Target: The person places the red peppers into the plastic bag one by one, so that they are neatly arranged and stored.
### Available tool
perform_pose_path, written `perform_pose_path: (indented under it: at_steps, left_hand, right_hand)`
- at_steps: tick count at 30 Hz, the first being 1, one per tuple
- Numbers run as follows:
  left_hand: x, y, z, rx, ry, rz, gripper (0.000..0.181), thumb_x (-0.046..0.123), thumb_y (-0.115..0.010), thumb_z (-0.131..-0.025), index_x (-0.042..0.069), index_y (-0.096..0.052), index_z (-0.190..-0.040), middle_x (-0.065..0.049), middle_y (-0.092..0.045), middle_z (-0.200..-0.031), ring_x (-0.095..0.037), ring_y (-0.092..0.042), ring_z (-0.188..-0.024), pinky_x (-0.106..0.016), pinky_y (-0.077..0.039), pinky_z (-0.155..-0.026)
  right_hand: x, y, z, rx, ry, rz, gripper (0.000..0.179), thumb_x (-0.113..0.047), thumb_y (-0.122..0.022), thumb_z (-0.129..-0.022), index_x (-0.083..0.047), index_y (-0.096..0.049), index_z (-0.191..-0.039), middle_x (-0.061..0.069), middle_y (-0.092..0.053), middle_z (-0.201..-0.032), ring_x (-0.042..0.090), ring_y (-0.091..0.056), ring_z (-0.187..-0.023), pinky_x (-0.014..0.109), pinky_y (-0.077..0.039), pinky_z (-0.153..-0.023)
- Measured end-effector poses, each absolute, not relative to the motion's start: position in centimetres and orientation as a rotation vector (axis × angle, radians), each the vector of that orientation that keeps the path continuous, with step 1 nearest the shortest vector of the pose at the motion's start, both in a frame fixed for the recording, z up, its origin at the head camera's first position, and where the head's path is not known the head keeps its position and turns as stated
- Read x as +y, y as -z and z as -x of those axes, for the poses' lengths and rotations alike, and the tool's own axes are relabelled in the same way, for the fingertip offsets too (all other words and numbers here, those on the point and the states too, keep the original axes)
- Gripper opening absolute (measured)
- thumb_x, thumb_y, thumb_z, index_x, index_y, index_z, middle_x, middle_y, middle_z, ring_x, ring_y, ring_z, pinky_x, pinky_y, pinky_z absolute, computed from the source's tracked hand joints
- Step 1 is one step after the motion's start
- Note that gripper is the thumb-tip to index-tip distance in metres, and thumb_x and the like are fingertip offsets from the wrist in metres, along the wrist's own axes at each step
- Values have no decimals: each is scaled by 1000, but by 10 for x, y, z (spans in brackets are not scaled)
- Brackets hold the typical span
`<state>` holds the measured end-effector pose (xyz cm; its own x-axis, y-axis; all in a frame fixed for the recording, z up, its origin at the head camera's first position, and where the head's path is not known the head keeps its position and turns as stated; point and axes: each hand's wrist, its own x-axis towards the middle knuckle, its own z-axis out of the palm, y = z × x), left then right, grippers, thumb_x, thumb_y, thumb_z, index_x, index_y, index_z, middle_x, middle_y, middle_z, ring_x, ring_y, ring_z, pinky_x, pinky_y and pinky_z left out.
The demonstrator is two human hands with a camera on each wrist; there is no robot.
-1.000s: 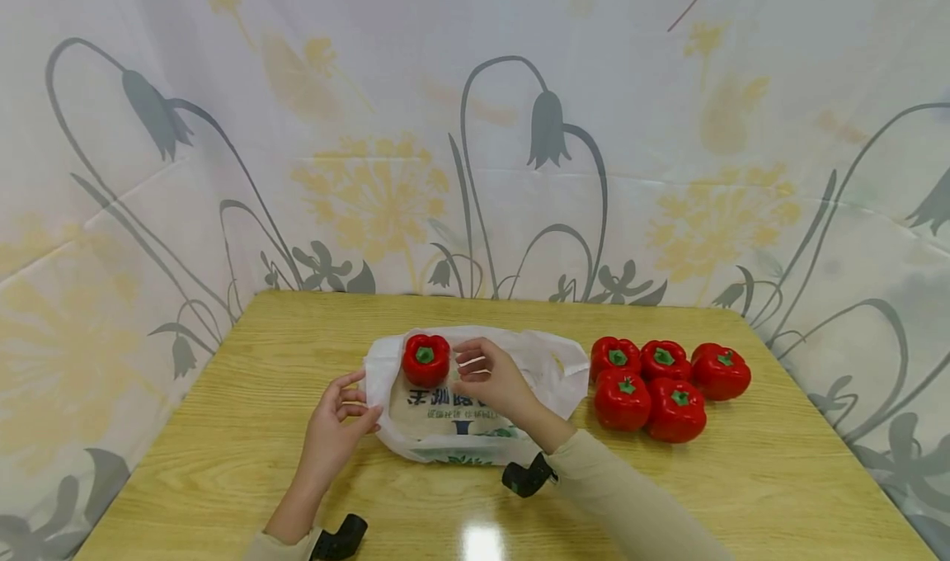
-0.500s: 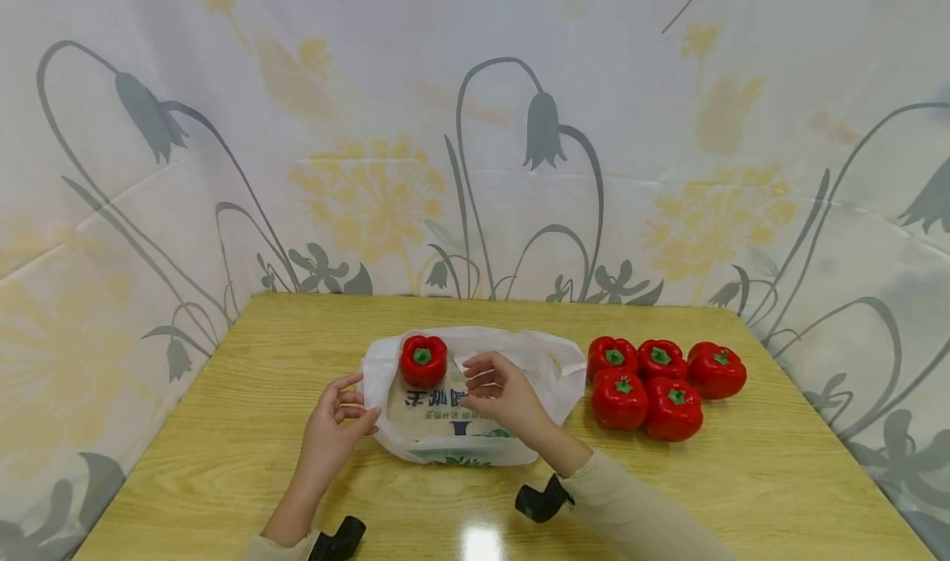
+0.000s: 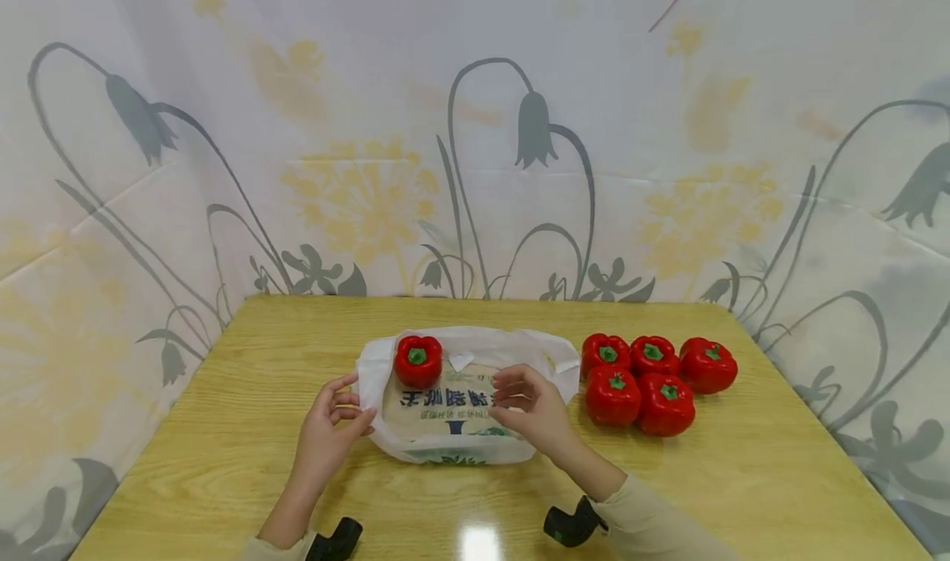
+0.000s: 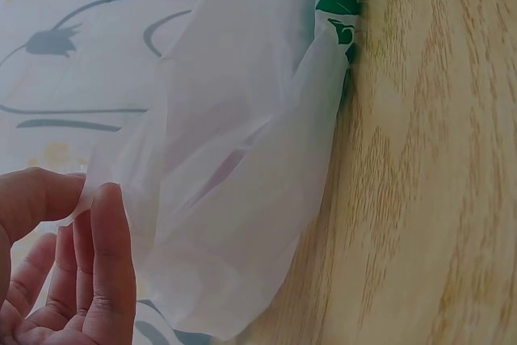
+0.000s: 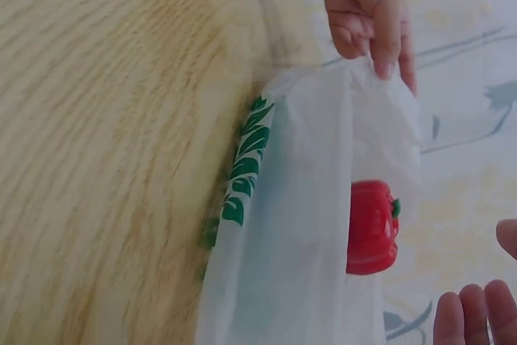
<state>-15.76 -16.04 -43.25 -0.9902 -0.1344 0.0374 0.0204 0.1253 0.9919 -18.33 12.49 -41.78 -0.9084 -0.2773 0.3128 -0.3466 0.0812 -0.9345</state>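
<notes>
A white plastic bag [image 3: 478, 452] lies on the desk [image 3: 742, 462], rather nearer to the far edge than to the person, with its mouth upward. Inside it, at the left far part, one red pepper [image 3: 418, 361] stands upright with its green stem on top. Dark blue characters are printed on the bag's bottom, and green leaves on the wall which faces the person. To the right of the bag, toward the right edge of the desk, there are five other red peppers [image 3: 656, 388], three in the far row and two in the near row; the far row's left one is just beside the bag's right end.

The desk has yellow wood grain, and a bright reflection shines in its near part. Behind its far edge and along both sides hangs a pale cloth [image 3: 490, 132] with grey and yellow flowers.

Both forearms reach forward from the near side, in beige sleeves [image 3: 653, 516], each with a black device [image 3: 336, 540] at the wrist. The left hand [image 3: 331, 425] pinches the bag's rim at the left end, between thumb and forefinger. The right hand [image 3: 536, 404] is above the bag's right part, fingers softly bent, thumb apart from them, holding nothing.
</notes>
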Motion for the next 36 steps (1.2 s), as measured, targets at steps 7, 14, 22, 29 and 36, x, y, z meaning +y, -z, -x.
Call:
perform_pose_path:
  at_steps: [7,14,22,29,36]
  left_hand:
    - [-161,432,156,-2282,1993,-127,56,-2,-66,-84,7,-42,-134,-15,-47,-104,-11,-54,-81,-26,-57,-68]
    - [-162,432,157,-2279,1996,-134,56,-2,-66,-84,7,-42,-134,-15,-47,-104,-11,-54,-81,-25,-57,-68]
    - [-163,432,157,-2283,1978,-134,56,-3,-66,-84,7,-42,-135,-15,-47,-104,-11,-53,-80,-25,-57,-67]
    - [-162,432,158,-2281,1992,-125,56,-2,-65,-84,7,-42,-134,-15,-46,-103,-11,-53,-81,-25,-57,-68]
    - [-161,433,158,-2291,1983,-120,56,-2,-65,-85,7,-42,-135,-15,-46,-104,-10,-53,-81,-25,-57,-68]
  right_hand:
    - [140,416,174,-2216,-1997,-619,35,13,-70,-74,12,-54,-105,24,-55,-99,35,-58,-89,29,-54,-81]
    - [155,412,164,-2221,-1992,-502,33,12,-70,-74,9,-55,-103,20,-57,-98,25,-59,-89,26,-54,-81]
    - [168,410,156,-2201,-1963,-476,34,13,-70,-73,11,-54,-102,21,-56,-99,19,-60,-87,26,-54,-80]
    - [179,408,149,-2180,-1916,-450,34,14,-70,-72,11,-54,-102,19,-58,-98,21,-60,-86,26,-55,-78]
    - [193,407,147,-2122,-1883,-485,34,17,-69,-72,13,-53,-103,7,-61,-95,15,-61,-85,23,-55,-75]
